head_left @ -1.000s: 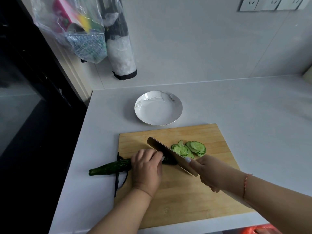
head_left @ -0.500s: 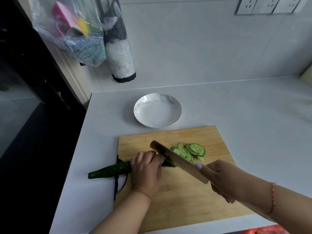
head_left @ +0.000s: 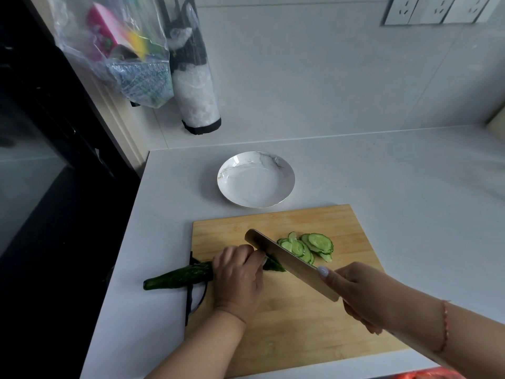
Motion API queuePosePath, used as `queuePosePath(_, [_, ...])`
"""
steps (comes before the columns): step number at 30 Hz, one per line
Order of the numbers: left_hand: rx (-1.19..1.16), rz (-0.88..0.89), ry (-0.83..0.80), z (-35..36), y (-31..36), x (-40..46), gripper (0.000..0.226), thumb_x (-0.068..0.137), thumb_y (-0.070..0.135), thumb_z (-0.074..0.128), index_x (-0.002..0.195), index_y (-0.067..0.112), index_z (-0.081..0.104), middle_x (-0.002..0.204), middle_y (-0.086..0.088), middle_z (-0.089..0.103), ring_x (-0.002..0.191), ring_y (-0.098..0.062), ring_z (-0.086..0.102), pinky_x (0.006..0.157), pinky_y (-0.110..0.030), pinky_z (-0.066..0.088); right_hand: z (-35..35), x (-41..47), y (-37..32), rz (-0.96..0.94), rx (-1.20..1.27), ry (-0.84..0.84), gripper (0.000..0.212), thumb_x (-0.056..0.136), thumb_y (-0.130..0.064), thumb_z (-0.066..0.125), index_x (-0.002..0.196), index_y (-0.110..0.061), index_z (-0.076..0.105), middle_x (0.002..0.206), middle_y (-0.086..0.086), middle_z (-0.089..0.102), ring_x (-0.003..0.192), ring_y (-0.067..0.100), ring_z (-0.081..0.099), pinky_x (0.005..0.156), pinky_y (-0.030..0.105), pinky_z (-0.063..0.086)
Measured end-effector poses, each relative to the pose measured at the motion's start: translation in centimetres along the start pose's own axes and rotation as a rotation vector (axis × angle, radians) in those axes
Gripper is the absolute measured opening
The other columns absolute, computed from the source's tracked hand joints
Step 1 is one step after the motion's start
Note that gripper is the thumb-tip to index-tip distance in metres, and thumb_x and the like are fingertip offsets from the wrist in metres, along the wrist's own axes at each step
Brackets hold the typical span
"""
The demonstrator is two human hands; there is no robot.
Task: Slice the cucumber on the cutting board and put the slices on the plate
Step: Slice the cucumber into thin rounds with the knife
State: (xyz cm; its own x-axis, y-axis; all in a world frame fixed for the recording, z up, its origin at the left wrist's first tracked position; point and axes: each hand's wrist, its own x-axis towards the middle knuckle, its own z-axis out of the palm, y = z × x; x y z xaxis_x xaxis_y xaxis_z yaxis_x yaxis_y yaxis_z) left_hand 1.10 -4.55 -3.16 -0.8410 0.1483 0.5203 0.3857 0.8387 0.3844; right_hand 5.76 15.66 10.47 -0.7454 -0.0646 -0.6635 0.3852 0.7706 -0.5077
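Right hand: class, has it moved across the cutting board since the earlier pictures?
Yes. The right hand, gripping the knife, has shifted toward the cutting board's near right corner.

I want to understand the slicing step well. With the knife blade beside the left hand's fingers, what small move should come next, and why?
Probably press the knife down through the cucumber for one more thin slice. The left hand holds the cucumber on the cutting board, a short end shows at the blade, the right hand grips the knife, and the slices lie on the board while the plate holds none.
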Motion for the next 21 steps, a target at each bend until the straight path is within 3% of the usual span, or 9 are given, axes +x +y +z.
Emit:
queuePosePath(5, [-0.011, -0.01, 0.009, 0.0, 0.0, 0.0, 0.014, 0.08, 0.022, 0.054, 0.083, 0.024, 0.068, 0.08, 0.007, 0.058, 0.079, -0.02, 0.048, 0.072, -0.028, 0.028, 0.3, 0.4, -0.1, -0.007, 0.015, -0.004, 0.059, 0.093, -0.059, 0.029, 0.081, -0.006, 0.053, 0.037, -0.004, 0.047, 0.033, 0.017, 0.047, 0.058, 0.032, 0.05])
queuePosePath(10, [-0.024, -0.003, 0.012, 0.0, -0.1, 0.1, 0.008, 0.079, 0.019, 0.059, 0.081, 0.023, 0.066, 0.079, 0.006, 0.057, 0.078, -0.02, 0.047, 0.071, -0.027, 0.024, 0.8, 2.0, -0.2, -0.014, 0.022, -0.006, 0.07, 0.094, -0.057, 0.027, 0.096, 0.006, 0.057, 0.039, -0.002, 0.05, 0.034, 0.019, 0.049, 0.058, 0.03, 0.049])
queuePosePath(16, [-0.064, 0.002, 0.031, 0.0, -0.3, 0.1, 0.011, 0.082, 0.022, 0.056, 0.077, 0.021, 0.066, 0.08, 0.007, 0.058, 0.078, -0.018, 0.047, 0.069, -0.028, 0.027, 1.9, 4.0, -0.1, -0.004, -0.011, 0.028, 0.062, 0.092, -0.063, 0.026, 0.08, -0.008, 0.051, 0.053, 0.012, 0.054, 0.038, 0.023, 0.052, 0.056, 0.027, 0.05])
queuePosePath(21, [-0.119, 0.065, 0.03, 0.0, -1.1, -0.5, 0.014, 0.084, 0.017, 0.054, 0.084, 0.017, 0.068, 0.086, 0.004, 0.062, 0.083, -0.017, 0.049, 0.073, -0.029, 0.035, 1.9, 4.2, 0.0, -0.004, 0.005, 0.043, 0.058, 0.093, -0.061, 0.028, 0.076, -0.009, 0.048, 0.046, 0.004, 0.051, 0.034, 0.019, 0.05, 0.05, 0.022, 0.046])
